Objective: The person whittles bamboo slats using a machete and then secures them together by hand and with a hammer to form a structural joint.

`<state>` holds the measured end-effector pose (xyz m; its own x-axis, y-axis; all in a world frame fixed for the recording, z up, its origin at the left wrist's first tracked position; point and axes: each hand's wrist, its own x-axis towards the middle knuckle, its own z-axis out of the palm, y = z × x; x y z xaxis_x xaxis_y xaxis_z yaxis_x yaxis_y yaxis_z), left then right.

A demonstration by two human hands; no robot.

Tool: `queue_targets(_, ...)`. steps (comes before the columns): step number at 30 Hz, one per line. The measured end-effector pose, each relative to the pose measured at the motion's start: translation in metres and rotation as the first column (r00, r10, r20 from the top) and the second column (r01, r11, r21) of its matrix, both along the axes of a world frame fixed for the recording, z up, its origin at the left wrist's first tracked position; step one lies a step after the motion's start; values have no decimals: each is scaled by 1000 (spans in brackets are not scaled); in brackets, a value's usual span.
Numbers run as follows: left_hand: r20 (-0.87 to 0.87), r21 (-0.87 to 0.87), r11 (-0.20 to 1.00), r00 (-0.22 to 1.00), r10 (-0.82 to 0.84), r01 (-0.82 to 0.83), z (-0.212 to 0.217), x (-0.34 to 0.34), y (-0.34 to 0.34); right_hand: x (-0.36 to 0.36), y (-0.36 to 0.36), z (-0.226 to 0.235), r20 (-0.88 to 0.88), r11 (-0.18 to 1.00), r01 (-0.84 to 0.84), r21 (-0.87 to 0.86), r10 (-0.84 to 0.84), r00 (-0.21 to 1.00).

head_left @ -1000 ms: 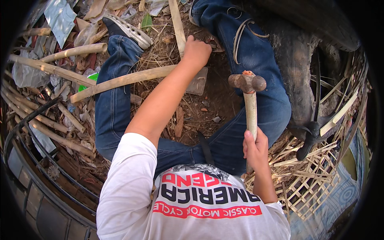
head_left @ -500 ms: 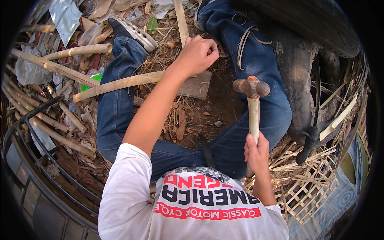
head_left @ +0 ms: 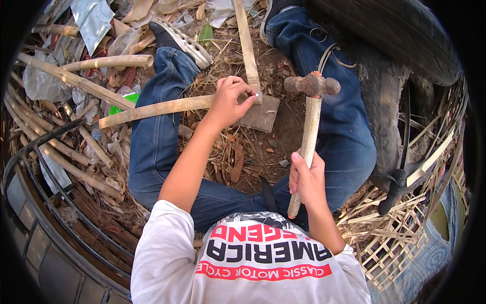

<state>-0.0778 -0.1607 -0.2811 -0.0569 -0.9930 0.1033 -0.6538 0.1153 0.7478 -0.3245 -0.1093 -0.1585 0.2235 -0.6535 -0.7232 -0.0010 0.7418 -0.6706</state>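
My left hand (head_left: 232, 100) pinches a small nail (head_left: 257, 94) upright where two bamboo slats cross: a long one (head_left: 157, 109) running left and a flat one (head_left: 245, 40) running away from me. Both rest on a flat grey stone block (head_left: 263, 116) between my legs. My right hand (head_left: 306, 177) grips the pale wooden handle of a hammer (head_left: 310, 121). Its rusty head (head_left: 311, 85) hangs raised, to the right of the nail and apart from it.
I sit on dirt and dry straw in blue jeans (head_left: 152, 137). Loose bamboo poles (head_left: 66, 81) and plastic scraps lie on the left. A woven bamboo lattice (head_left: 400, 238) and a dark tyre (head_left: 400, 35) are on the right; a metal grille (head_left: 45, 202) curves at the lower left.
My left hand slid from the top of the flat slat down to the crossing and now pinches a nail. The hammer head has shifted slightly up and right.
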Motion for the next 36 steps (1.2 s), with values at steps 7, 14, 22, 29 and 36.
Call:
queue_targets(7,19,-78,996,999,47,-46,0,-5,1,58,-47,-26,-22,991,43,-126,-46,999)
queue_targets(14,108,-129,991,993,48,-34,3,-9,0,83,-83,-84,-317,895,-68,-440,-84,945)
queue_targets(22,103,-129,991,994,36,-22,2,-6,3,88,-79,-106,-242,939,-19,-343,-69,968)
queue_targets(29,14,-56,993,995,102,-101,6,-6,1,90,-78,-119,-155,933,94,-346,-155,976)
queue_targets(36,-63,16,992,990,127,-126,1,-5,-1,92,-82,-126,-250,924,24,-382,-128,960)
